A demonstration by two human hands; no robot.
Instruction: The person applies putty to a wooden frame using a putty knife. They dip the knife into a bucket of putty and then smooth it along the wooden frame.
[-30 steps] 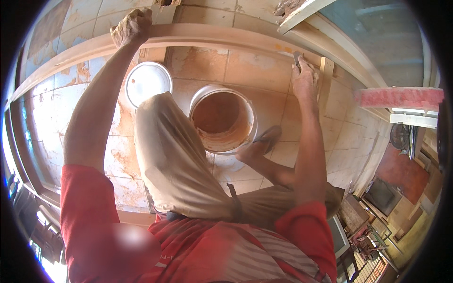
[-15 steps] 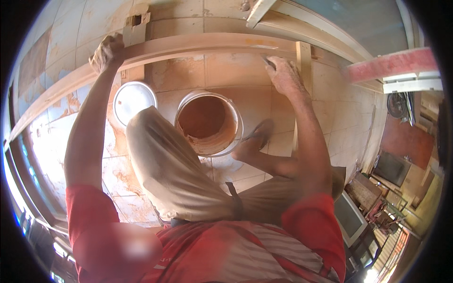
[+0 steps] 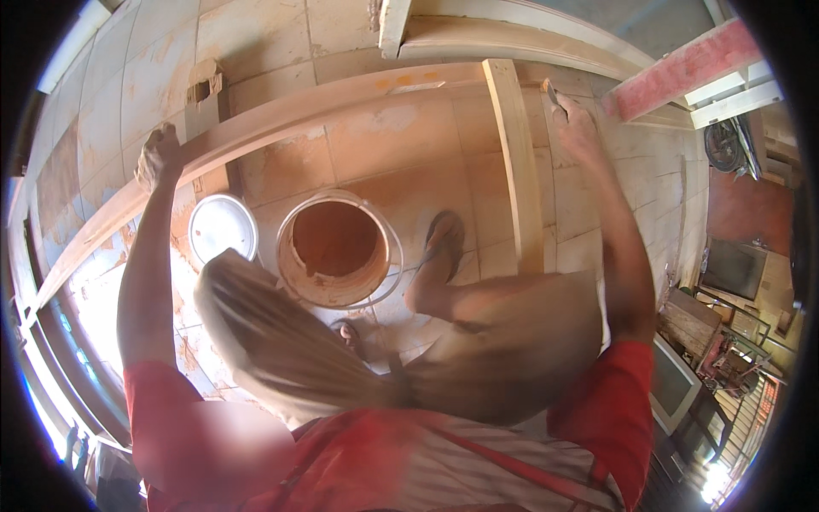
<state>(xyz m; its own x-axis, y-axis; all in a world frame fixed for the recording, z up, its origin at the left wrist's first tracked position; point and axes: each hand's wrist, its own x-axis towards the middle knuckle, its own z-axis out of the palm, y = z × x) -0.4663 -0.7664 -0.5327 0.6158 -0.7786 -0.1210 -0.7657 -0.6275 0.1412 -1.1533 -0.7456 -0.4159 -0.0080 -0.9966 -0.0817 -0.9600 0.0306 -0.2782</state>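
A long wooden board point(image 3: 316, 104) runs across in front of me, smeared in places with light orange paste. My left hand point(image 3: 160, 158) is closed round it toward its left part. Out at the board's right end, my right hand point(image 3: 577, 130) grips a small putty knife point(image 3: 552, 94), its tip marked with orange-brown paste. Between my legs and the board stands a bucket point(image 3: 339, 247), coated inside with reddish-brown paste. To its left lies a round white lid point(image 3: 223, 229).
The board rests across a pale timber support point(image 3: 514, 162) on the right and a wooden block point(image 3: 206, 102) on the left. Beyond it stand framed panels point(image 3: 529, 43) and a red-painted bar point(image 3: 687, 68). The tiled floor point(image 3: 375, 171) is stained with orange dust.
My right hand has moved right with the putty knife, past the pale timber support to the board's far end. My left hand stays on the board. The whole view has shifted, and my legs have spread.
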